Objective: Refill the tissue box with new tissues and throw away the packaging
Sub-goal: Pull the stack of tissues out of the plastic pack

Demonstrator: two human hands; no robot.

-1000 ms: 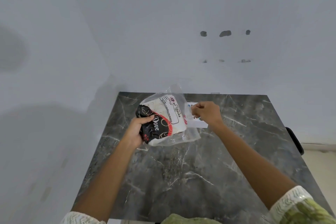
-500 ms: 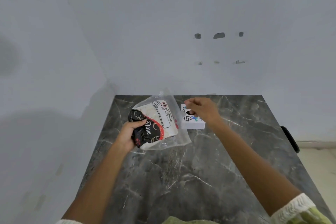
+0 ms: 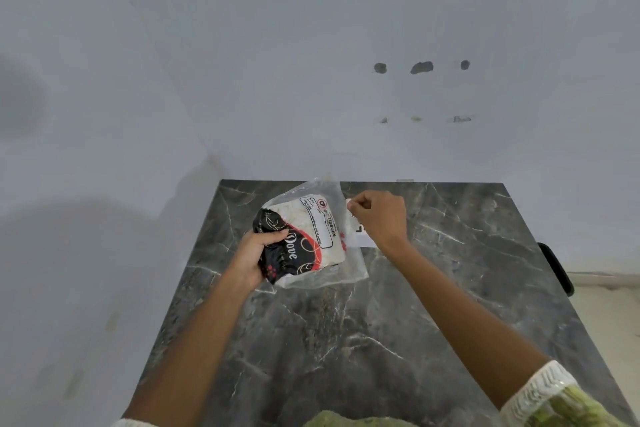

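A pack of tissues (image 3: 313, 236) in clear plastic with a black and red printed end is held just above the dark marble table (image 3: 346, 340), near its far edge. My left hand (image 3: 254, 256) grips the pack's black end from the left. My right hand (image 3: 381, 218) is closed, its fingertips pinched at the wrapper's upper right edge. A small white tissue box (image 3: 365, 239) lies on the table behind the pack, mostly hidden by my right hand.
Pale walls close in at the left and behind the table, meeting in a corner. A dark rounded object (image 3: 556, 269) sits just past the table's right edge. Light floor shows at the far right.
The pack has tilted and shifted slightly. My right hand moved from over the white box back to the wrapper's right edge, covering most of the box.
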